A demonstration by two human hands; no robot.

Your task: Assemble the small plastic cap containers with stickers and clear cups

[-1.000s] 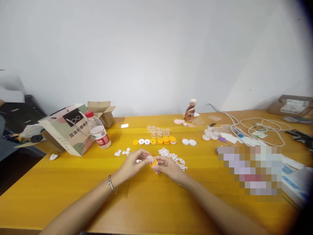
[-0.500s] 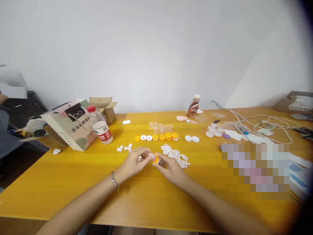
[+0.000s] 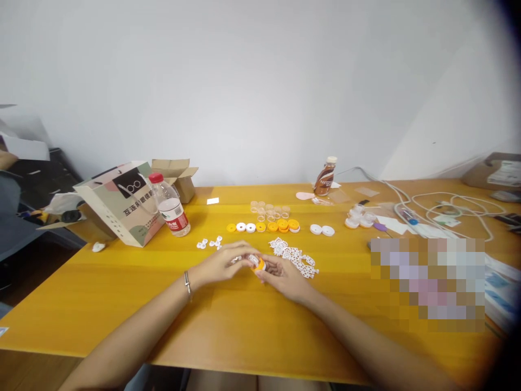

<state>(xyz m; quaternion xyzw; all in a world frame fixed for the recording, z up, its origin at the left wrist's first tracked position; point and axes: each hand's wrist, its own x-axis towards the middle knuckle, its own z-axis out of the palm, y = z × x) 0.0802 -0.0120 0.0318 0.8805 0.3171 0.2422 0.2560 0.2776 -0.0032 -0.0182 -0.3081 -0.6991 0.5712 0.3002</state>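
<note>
Both my hands meet over the middle of the yellow table (image 3: pixel 101 304). My left hand (image 3: pixel 222 262) and my right hand (image 3: pixel 285 276) pinch together a small orange and white round piece (image 3: pixel 256 263) between their fingertips. Just behind my right hand lies a heap of white lattice-like bits (image 3: pixel 293 255). A few small white caps (image 3: pixel 209 243) lie behind my left hand. Farther back runs a row of orange and white round lids (image 3: pixel 264 226), with clear little cups (image 3: pixel 268 209) behind it. A bracelet sits on my left wrist.
A water bottle with a red cap (image 3: pixel 169 205), a printed paper bag (image 3: pixel 120 203) and an open cardboard box (image 3: pixel 179 174) stand at the back left. A brown drink bottle (image 3: pixel 324 176) stands at the back. White cables (image 3: pixel 439 209) and papers cover the right side.
My hands stay joined on the small orange and white piece, the fingers shifting slightly around it. The view has tilted a little downward and to the left.
</note>
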